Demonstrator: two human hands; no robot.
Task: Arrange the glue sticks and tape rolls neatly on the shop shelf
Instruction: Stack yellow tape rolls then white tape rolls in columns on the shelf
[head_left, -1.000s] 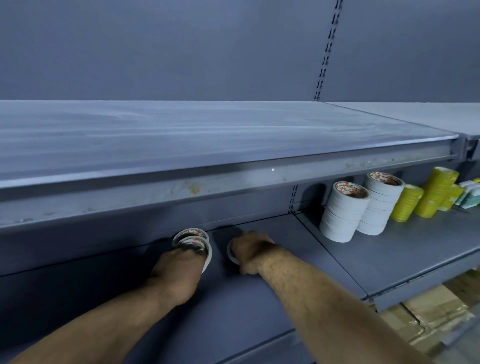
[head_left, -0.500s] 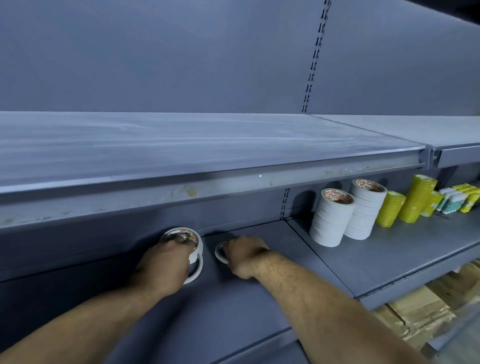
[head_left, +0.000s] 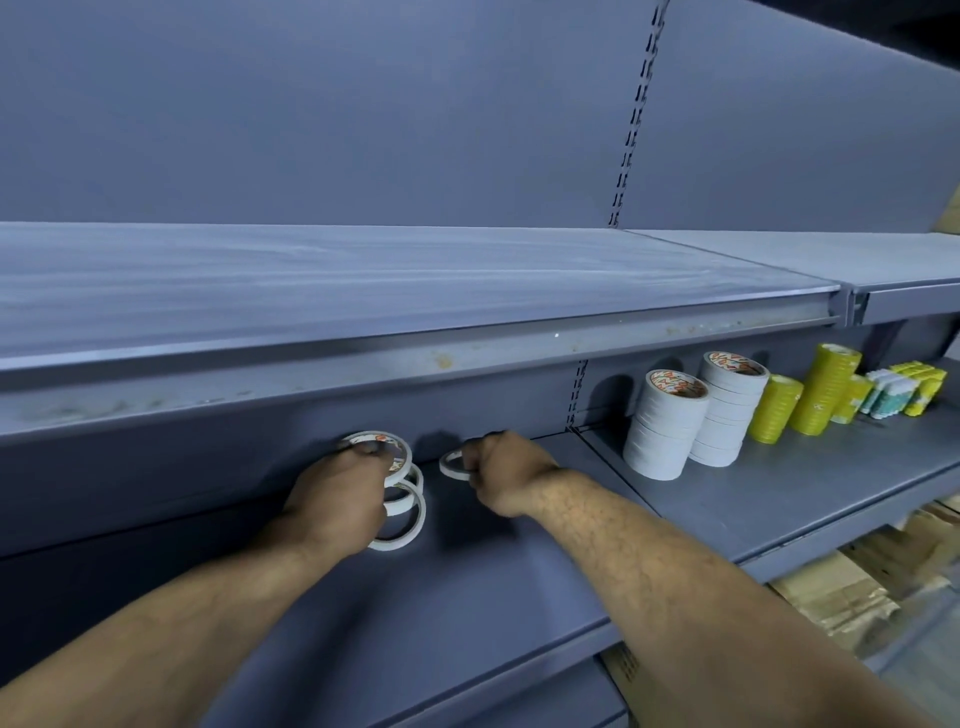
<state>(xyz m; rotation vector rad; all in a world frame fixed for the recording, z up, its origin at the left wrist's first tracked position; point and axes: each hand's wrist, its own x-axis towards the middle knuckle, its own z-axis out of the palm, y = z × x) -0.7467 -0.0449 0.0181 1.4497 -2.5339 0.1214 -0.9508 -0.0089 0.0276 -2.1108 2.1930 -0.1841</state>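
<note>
My left hand (head_left: 337, 499) grips a small bunch of thin white tape rolls (head_left: 402, 493) on the grey lower shelf (head_left: 467, 582); the rolls fan apart below my fingers. My right hand (head_left: 506, 475) pinches a single thin white tape roll (head_left: 451, 464) just to the right of them. On the neighbouring shelf section stand two tall stacks of white tape rolls (head_left: 667, 426), (head_left: 730, 408). Beside them are stacks of yellow tape rolls (head_left: 776, 408), (head_left: 826, 387). Small yellow and green-white packs (head_left: 906, 389) lie at the far right; I cannot tell if they are glue sticks.
A wide grey upper shelf (head_left: 363, 280) overhangs my hands, so the gap above the lower shelf is low. A slotted upright (head_left: 631, 130) divides the back panels. Cardboard boxes (head_left: 841, 587) sit below at the right.
The rolls in my left hand have spread apart and slid down toward me. The right hand stays on its single roll. The view has tilted up and shifted.
</note>
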